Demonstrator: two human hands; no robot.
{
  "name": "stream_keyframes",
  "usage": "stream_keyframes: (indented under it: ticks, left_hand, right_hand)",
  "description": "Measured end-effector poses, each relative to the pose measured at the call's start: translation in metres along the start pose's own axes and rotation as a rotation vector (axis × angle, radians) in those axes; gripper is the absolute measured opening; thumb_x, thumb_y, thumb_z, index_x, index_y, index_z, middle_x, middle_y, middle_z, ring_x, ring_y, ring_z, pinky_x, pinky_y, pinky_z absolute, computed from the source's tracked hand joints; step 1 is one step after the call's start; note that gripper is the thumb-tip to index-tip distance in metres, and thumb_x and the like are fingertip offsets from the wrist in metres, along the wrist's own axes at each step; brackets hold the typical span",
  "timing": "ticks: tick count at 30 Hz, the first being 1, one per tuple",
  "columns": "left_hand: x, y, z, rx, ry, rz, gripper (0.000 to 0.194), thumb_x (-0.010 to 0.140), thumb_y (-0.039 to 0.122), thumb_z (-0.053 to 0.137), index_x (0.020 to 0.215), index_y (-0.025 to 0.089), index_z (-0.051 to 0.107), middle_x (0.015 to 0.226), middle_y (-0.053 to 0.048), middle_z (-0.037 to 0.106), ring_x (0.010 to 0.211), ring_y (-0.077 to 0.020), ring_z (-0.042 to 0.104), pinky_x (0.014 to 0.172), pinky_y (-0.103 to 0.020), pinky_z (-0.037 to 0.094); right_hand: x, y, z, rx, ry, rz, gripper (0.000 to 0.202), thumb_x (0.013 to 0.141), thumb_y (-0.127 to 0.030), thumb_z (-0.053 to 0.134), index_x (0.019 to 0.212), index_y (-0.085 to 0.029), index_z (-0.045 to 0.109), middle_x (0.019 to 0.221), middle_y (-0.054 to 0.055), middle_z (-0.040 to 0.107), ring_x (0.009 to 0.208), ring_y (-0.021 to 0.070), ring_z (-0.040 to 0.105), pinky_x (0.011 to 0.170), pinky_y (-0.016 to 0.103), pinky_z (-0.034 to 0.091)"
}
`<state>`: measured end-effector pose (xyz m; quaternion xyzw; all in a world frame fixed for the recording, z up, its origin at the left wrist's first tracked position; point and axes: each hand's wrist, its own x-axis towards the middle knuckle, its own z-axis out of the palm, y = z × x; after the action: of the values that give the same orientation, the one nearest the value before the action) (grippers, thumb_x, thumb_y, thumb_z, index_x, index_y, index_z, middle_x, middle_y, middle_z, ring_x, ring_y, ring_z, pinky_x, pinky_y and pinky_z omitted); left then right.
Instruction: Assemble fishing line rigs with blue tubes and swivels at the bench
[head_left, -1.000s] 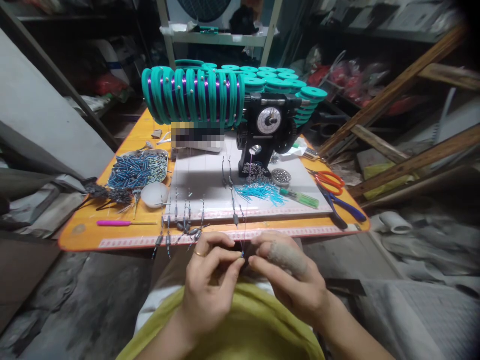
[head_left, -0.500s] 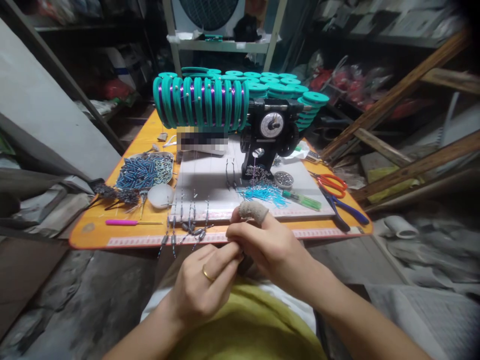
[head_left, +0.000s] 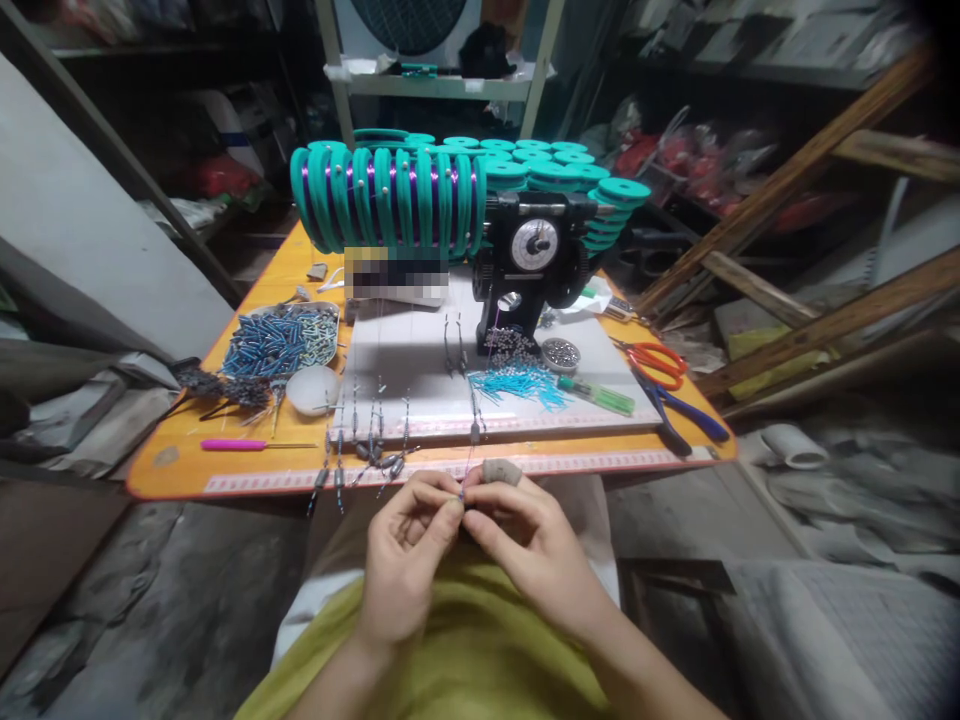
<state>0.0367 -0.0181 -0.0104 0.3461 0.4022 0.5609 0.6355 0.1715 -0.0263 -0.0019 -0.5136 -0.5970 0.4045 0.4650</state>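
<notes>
My left hand (head_left: 409, 550) and my right hand (head_left: 536, 540) meet in front of the table edge, fingertips pinched close together. Between them is the end of a thin purple fishing line (head_left: 469, 462), and whatever small piece is at the fingertips is too tiny to make out. Up from my hands the line runs past a dark sinker (head_left: 475, 432) at the board's edge toward the black winding machine (head_left: 517, 270). A grey cloth finger cot (head_left: 502, 471) covers one finger of my right hand. Finished-looking line pieces with dark sinkers (head_left: 379, 455) hang over the edge to the left.
Teal spools (head_left: 390, 200) crowd the machine. On the orange table (head_left: 172, 460) are a tray of blue tubes (head_left: 274, 340), a white cup (head_left: 313, 390), a pink-handled needle tool (head_left: 232, 445), blue strips (head_left: 517, 383), a bead dish (head_left: 561, 355), orange scissors (head_left: 656, 362) and blue-handled pliers (head_left: 694, 415).
Both hands have come down and closer to me, away from the board. The purple line and a dark sinker now show between the hands and the machine. The view has shifted slightly.
</notes>
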Motion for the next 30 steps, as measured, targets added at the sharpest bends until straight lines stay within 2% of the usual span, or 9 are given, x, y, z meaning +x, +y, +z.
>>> stream_keyframes:
  ticks: [3,6,8,12,16,19,25,27,30]
  left_hand:
    - [-0.003,0.001,0.006,-0.067,0.004,-0.084,0.021,0.073,0.028,0.078,0.068,0.014,0.062,0.089,-0.003,0.057,0.083,-0.0141,0.062,0.077,-0.024,0.05]
    - [-0.003,0.003,0.007,-0.069,-0.031,-0.136,0.023,0.074,0.029,0.077,0.067,0.014,0.061,0.089,-0.002,0.055,0.067,-0.008,0.054,0.06,-0.019,0.046]
    - [-0.001,0.005,0.006,-0.046,-0.075,-0.137,0.023,0.075,0.029,0.076,0.068,0.013,0.061,0.09,-0.002,0.052,0.058,-0.0039,0.045,0.052,-0.017,0.039]
    - [0.006,0.004,0.0,-0.007,-0.203,-0.137,0.023,0.078,0.028,0.074,0.069,0.013,0.059,0.092,-0.001,0.047,0.055,-0.0016,0.038,0.049,-0.017,0.033]
    - [0.012,0.006,0.0,-0.039,-0.322,-0.195,0.023,0.079,0.026,0.073,0.069,0.012,0.058,0.09,-0.001,0.045,0.057,-0.0022,0.042,0.051,-0.018,0.032]
    - [0.014,0.01,0.004,-0.127,-0.372,-0.292,0.023,0.078,0.024,0.074,0.068,0.012,0.057,0.088,0.0,0.045,0.052,0.0002,0.04,0.048,-0.018,0.027]
    - [0.019,0.015,0.006,-0.308,-0.462,-0.578,0.013,0.077,0.017,0.073,0.072,0.009,0.064,0.087,-0.001,0.053,0.038,0.0077,0.023,0.042,-0.018,0.016]
    - [0.021,0.014,0.004,-0.357,-0.472,-0.653,0.013,0.075,0.017,0.075,0.074,0.008,0.066,0.073,0.001,0.052,0.037,0.0064,0.02,0.042,-0.017,0.016]
    - [0.023,0.009,0.002,-0.4,-0.457,-0.726,0.016,0.072,0.019,0.078,0.073,0.008,0.067,0.054,0.008,0.038,0.037,0.0035,0.015,0.041,-0.016,0.017]
  right_hand:
    - [-0.003,0.003,0.006,0.128,0.01,0.061,0.01,0.084,-0.026,0.066,0.084,-0.016,0.069,0.08,0.005,0.064,0.058,0.0115,0.059,0.049,0.021,0.05]
    - [-0.008,0.006,0.007,0.233,-0.008,0.065,0.009,0.089,-0.027,0.061,0.086,-0.018,0.062,0.078,0.002,0.06,0.043,0.0061,0.05,0.037,0.018,0.043]
    - [-0.012,0.008,0.003,0.121,0.024,-0.073,0.006,0.092,-0.02,0.055,0.09,-0.019,0.061,0.08,0.002,0.059,0.046,0.0075,0.054,0.043,0.019,0.048]
    - [-0.014,0.007,-0.015,-0.359,0.083,-0.533,0.029,0.088,-0.003,0.047,0.106,-0.02,0.063,0.088,0.009,0.063,0.078,0.0171,0.065,0.067,0.026,0.056]
    - [-0.012,0.002,-0.034,-0.605,0.015,-0.729,0.029,0.092,-0.006,0.044,0.113,-0.015,0.062,0.082,0.011,0.065,0.078,0.0196,0.065,0.064,0.028,0.056]
    - [-0.011,0.0,-0.047,-0.677,-0.078,-0.745,0.025,0.093,-0.01,0.048,0.109,-0.015,0.065,0.077,0.009,0.064,0.071,0.0202,0.063,0.059,0.03,0.054]
    - [-0.005,0.002,-0.06,-0.664,-0.217,-0.586,0.019,0.091,-0.014,0.054,0.099,-0.023,0.07,0.072,0.005,0.063,0.065,0.0188,0.06,0.054,0.03,0.051]
    - [0.001,0.003,-0.062,-0.698,-0.234,-0.635,0.018,0.091,-0.013,0.054,0.097,-0.021,0.07,0.071,0.005,0.063,0.063,0.0182,0.059,0.053,0.03,0.05]
    - [0.01,0.002,-0.062,-0.808,-0.247,-0.813,0.016,0.09,-0.01,0.055,0.096,-0.016,0.069,0.073,0.007,0.064,0.063,0.0183,0.058,0.054,0.031,0.049]
